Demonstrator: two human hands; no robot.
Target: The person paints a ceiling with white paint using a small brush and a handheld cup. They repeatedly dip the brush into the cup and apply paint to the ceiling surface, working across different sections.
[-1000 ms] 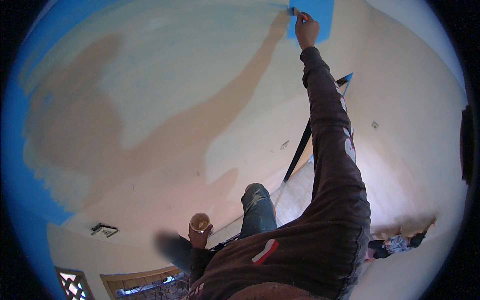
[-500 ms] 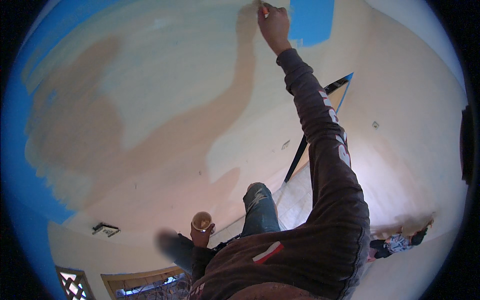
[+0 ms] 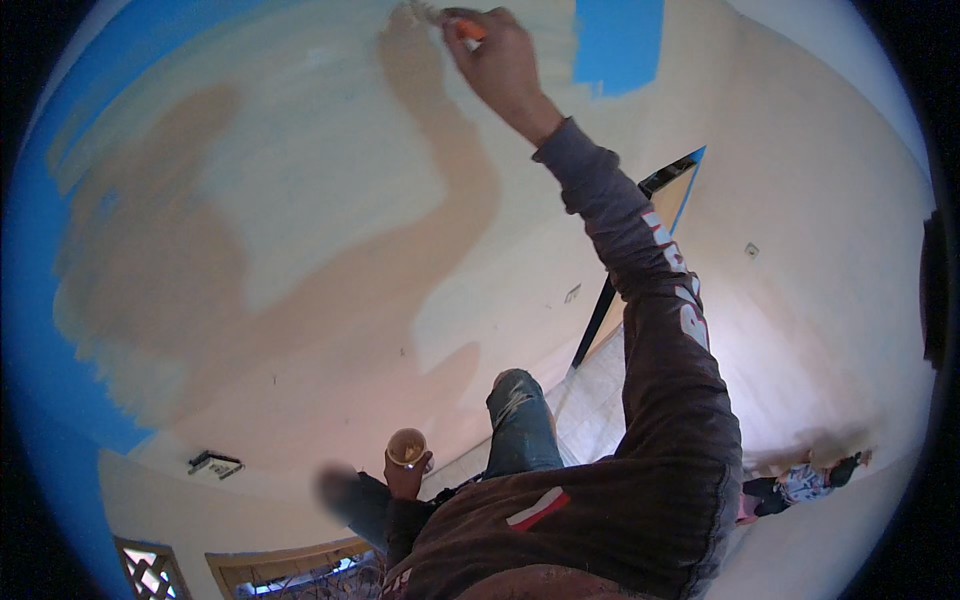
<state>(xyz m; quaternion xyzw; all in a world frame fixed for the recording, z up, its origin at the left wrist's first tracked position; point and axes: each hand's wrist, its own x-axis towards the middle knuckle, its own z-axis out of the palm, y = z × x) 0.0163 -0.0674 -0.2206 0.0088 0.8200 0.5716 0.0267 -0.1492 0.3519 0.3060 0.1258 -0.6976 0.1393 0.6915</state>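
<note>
High on the wall, my right hand (image 3: pixel 500 65) is closed round a paintbrush (image 3: pixel 468 28) with an orange handle. Its pale bristles reach left of the fingers and seem to touch the wall (image 3: pixel 330 130); the contact is hard to make out. Thin cream paint covers most of this wall, with bluish tint showing through. A bare blue patch (image 3: pixel 618 40) lies just right of the hand. Low in front of my body, my left hand (image 3: pixel 405 482) grips a cup (image 3: pixel 407 447) whose inside looks beige. The cup's mouth faces up.
Unpainted blue wall (image 3: pixel 50 370) curves along the left. A dark-framed doorway (image 3: pixel 597 320) stands right of centre. A wall socket box (image 3: pixel 215 464) and a wooden-framed window (image 3: pixel 290 570) are low left. Another person (image 3: pixel 800 485) is below at the far right.
My right hand and the brush have moved left along the top of the wall, away from the blue patch, the elbow bending more. The left hand with the cup stays nearly put.
</note>
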